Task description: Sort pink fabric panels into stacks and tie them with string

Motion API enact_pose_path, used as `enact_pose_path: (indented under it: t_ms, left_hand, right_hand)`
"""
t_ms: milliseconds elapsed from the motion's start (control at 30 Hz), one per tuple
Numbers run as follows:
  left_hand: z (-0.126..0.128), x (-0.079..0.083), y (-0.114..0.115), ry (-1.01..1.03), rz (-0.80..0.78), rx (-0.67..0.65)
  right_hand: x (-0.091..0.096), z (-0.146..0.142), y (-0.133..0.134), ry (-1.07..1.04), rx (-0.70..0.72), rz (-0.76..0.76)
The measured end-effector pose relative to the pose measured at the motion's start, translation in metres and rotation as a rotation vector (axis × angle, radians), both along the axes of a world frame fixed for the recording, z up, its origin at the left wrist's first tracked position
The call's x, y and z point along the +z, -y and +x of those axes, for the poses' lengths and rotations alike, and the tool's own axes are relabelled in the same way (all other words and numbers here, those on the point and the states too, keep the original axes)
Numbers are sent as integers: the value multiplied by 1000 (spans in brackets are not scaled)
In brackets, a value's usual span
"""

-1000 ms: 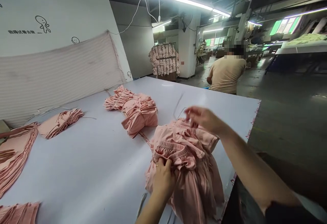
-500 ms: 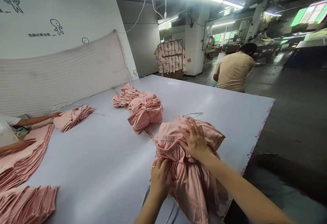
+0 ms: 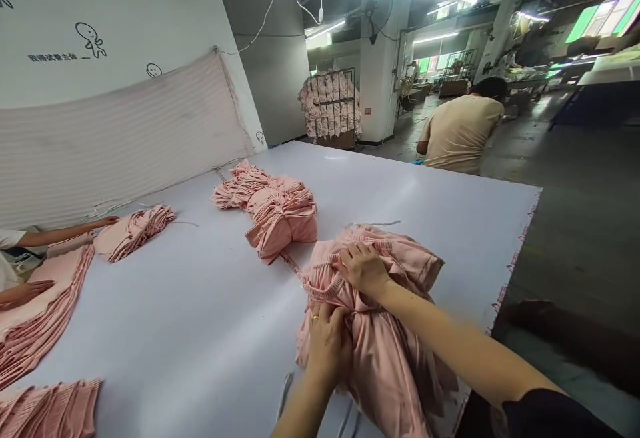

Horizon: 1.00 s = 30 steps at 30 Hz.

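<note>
A heap of pink garments with elastic waistbands lies on the white table near its front right edge. My left hand, a ring on one finger, is closed on the near side of the heap just below a gathered waistband. My right hand sits on top of the heap with its fingers curled into the fabric at the waistband. A thin strap runs from this heap to a second tied pink bundle further back.
Stacks of pink pieces lie at the left and back left, where another person's arms rest. A person in a beige shirt stands beyond the table's far edge. A rack of pink garments stands by a pillar.
My right hand came down from above the heap onto its top, then slid toward me and curled onto the waistband. My left hand stayed gripping the near side.
</note>
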<state>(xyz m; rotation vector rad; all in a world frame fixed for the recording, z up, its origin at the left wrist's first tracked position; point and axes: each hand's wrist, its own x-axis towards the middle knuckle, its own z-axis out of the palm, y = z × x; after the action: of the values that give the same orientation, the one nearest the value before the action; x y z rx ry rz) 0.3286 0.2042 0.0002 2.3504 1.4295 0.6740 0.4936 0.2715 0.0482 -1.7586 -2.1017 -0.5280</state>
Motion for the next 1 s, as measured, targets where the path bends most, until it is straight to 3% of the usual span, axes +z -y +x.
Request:
enact_pose_path:
  t_ms: [133, 267, 433, 567, 733, 833, 1000]
  left_hand:
    - [15, 17, -22, -196, -77, 14]
    - [16, 30, -34, -347, -113, -80]
    - [9, 32, -11, -260, -70, -152]
    - [-3, 19, 27, -222, 7, -151]
    - [-19, -27, 53, -241, 32, -70]
    - [-30, -37, 43, -292, -43, 57]
    - [-70, -12, -1, -420, 43, 151]
  right_hand:
    - [6, -4, -18, 0, -46, -85]
    - [4, -5, -38, -12, -70, -138]
    - [2, 3, -71, -43, -79, -203]
    - [2, 7, -98, -60, -84, -242]
    - [3, -1, -112, -57, -73, -259]
    - [4, -2, -105, -60, -75, -253]
    - [9, 5, -78, -70, -95, -230]
